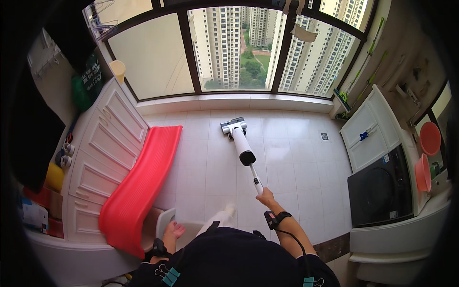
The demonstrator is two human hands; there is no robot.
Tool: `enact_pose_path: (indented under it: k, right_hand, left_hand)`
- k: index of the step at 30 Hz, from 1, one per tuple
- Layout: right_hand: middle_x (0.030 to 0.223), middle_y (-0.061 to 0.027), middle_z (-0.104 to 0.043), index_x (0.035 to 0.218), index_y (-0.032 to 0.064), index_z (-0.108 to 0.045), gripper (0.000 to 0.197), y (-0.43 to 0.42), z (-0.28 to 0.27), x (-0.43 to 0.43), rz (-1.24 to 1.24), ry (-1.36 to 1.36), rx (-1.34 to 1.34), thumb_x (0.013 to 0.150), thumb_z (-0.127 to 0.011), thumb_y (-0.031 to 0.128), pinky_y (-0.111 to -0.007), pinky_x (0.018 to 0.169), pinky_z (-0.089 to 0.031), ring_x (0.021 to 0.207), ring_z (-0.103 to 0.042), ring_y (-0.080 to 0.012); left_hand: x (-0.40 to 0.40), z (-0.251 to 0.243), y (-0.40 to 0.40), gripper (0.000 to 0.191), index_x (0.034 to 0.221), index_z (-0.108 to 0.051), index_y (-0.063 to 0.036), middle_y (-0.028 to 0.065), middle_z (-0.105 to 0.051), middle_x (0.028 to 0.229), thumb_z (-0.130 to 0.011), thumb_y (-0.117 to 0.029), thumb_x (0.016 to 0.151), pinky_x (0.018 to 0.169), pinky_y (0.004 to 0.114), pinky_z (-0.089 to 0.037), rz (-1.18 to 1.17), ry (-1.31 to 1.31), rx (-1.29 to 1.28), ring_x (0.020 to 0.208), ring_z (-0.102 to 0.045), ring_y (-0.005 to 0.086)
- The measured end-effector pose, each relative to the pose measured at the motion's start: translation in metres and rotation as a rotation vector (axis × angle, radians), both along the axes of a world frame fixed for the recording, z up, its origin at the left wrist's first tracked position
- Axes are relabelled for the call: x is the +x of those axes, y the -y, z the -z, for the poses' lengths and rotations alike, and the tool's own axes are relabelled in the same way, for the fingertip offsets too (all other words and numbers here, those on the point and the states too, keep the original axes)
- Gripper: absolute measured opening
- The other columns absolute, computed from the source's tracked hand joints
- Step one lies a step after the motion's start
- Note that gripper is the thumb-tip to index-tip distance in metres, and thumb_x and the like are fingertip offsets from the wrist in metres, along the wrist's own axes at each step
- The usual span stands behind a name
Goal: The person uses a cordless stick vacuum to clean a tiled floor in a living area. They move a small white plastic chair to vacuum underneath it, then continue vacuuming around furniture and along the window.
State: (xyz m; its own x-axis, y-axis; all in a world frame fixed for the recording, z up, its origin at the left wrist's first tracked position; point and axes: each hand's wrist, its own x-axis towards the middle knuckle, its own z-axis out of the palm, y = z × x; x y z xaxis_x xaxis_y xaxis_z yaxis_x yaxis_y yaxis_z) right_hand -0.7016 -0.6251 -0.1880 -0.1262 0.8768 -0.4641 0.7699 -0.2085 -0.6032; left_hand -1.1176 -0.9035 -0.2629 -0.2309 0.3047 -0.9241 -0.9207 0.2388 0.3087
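Observation:
My right hand (265, 197) grips the handle of a white cordless floor washer (242, 142). The machine leans away from me, its grey and white floor head (233, 125) flat on the pale tiled floor (279, 172) a short way from the window ledge. A black round cap shows where its thin pole meets the body. My left hand (174, 230) hangs palm up with nothing in it, fingers apart and slightly curled, beside the pale edge of a plastic frame (165, 219). Both wrists carry strapped black devices.
A red plastic slide (143, 179) lies along the white cabinets (104, 143) on the left. At the right are a black front-loading washing machine (381, 190), a white cabinet (369, 132) and red basins (423, 173). A floor drain (324, 136) and green-handled mops (358, 71) are near the window.

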Motion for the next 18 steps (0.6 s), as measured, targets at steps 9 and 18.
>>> enact_pose_path:
  k: [9,18]
  right_hand:
    - [0.09,-0.0204,-0.058,0.096,0.0009,-0.05,0.043,0.071,0.007,0.08,0.086,0.092,-0.026,0.059,-0.063,0.019,-0.04,0.074,-0.046,0.086,-0.056,-0.0355]
    - [0.087,-0.0127,-0.058,0.098,0.0023,-0.049,0.052,0.277,0.01,0.149,0.394,0.115,0.016,0.055,-0.072,0.019,-0.039,0.072,-0.045,0.082,-0.057,-0.0294]
  left_hand:
    - [0.101,-0.342,-0.252,0.037,0.107,-0.052,-0.0051,0.0087,-0.058,0.101,-0.043,-0.034,0.085,0.093,0.044,-0.033,0.687,-0.117,1.209,0.101,-0.05,0.0215]
    - [0.285,-0.513,-0.243,0.044,0.107,-0.052,0.002,0.0153,-0.043,0.111,-0.038,-0.035,0.088,0.092,0.035,-0.029,1.516,0.854,2.152,0.106,-0.04,0.0254]
